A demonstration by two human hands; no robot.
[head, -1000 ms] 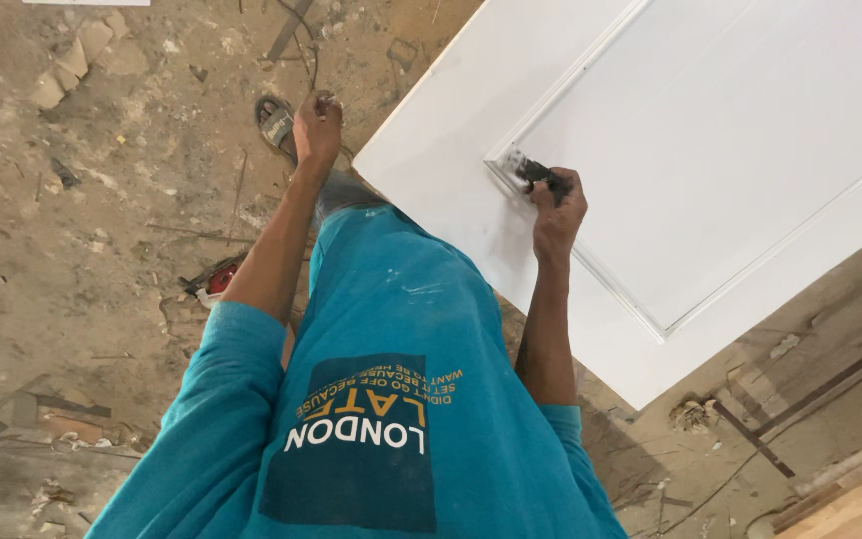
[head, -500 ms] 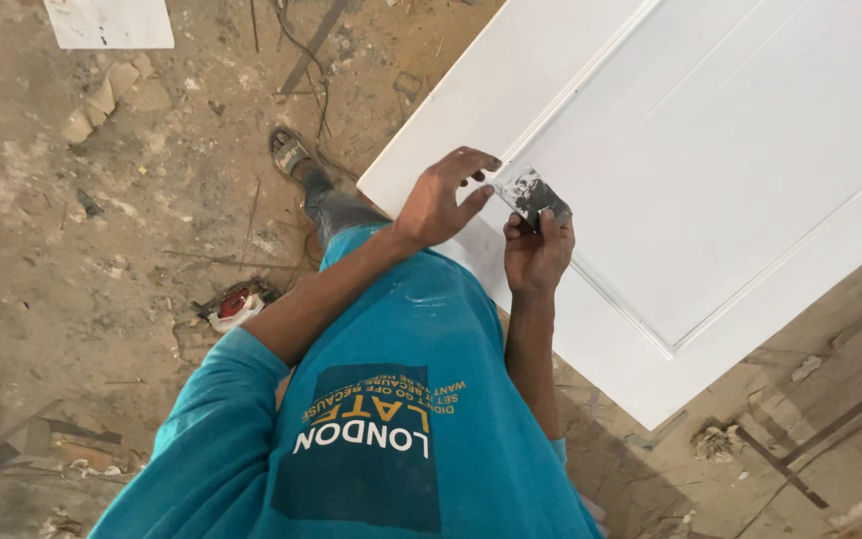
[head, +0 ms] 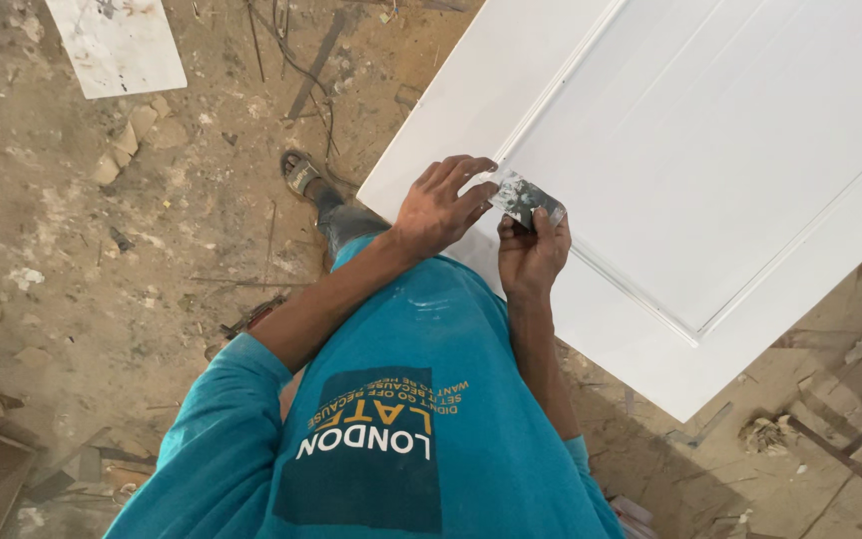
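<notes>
Door panel (head: 710, 150) lies white and flat over the rubble floor (head: 102, 260). Our left hand (head: 441, 205) has come up off that floor onto its moulded corner, fingers spread, now touching the putty knife (head: 523, 198) clenched in our right hand (head: 533, 255). Blade looks smeared; hard to tell.

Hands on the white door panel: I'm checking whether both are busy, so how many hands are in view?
2. The left hand rests on the white door panel at its moulding corner. The right hand, just beside it, grips a paint-smeared scraper blade against the panel.
</notes>
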